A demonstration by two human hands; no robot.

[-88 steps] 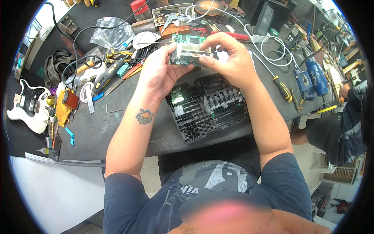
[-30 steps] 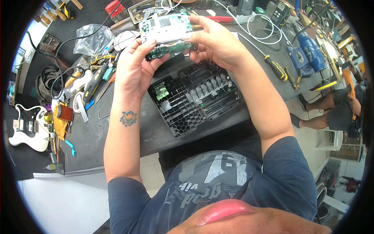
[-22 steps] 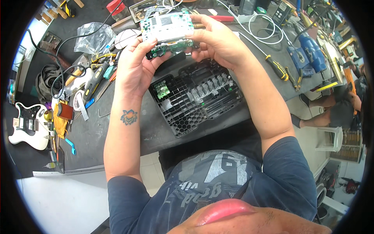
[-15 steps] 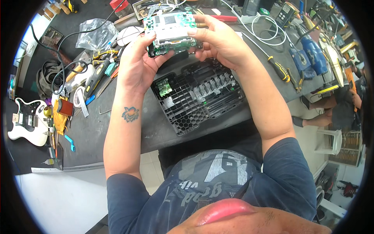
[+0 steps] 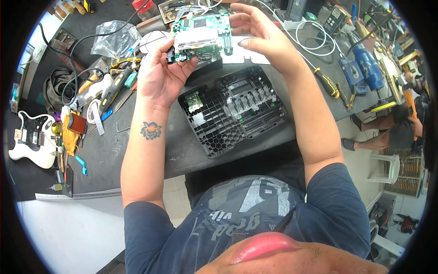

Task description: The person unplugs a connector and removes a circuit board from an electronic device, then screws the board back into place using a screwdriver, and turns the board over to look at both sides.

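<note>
Here, the left hand (image 5: 159, 82) grips the circuit board (image 5: 197, 37) by its lower left side, above the bench (image 5: 182, 153) and beyond the black plastic casing (image 5: 233, 114). The right hand (image 5: 270, 42), fingers spread, is just beside the board's right edge; whether a fingertip touches, I cannot tell.

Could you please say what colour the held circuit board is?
The circuit board is green with a whitish middle, showing best in the head view.
</note>
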